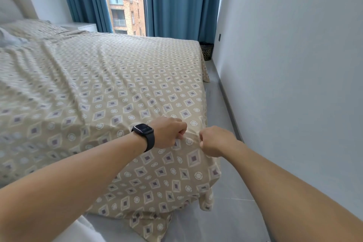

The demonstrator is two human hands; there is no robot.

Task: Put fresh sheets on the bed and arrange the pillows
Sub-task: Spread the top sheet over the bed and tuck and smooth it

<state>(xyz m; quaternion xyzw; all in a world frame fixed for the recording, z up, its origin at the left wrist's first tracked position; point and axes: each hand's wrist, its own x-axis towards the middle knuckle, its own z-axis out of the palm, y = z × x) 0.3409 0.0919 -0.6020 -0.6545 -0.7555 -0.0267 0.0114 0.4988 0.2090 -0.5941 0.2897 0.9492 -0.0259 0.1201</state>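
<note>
A beige sheet (121, 88) printed with diamonds and rings covers the whole bed and hangs over its near corner down to the floor. My left hand (169, 132), with a dark watch on its wrist, grips a fold of the sheet at the bed's right edge. Just beside it, my right hand (215, 141) pinches the same fold. A pillow (29, 27) in matching fabric lies at the head of the bed, far left. Some pale blue cloth (9, 38) shows at the left edge.
A narrow strip of grey floor (222, 163) runs between the bed and the white wall (294, 65) on the right. A dark patterned bin (207, 50) stands in the far corner. Blue curtains (176, 2) frame the window. A white nightstand (82, 25) sits by the headboard (9, 6).
</note>
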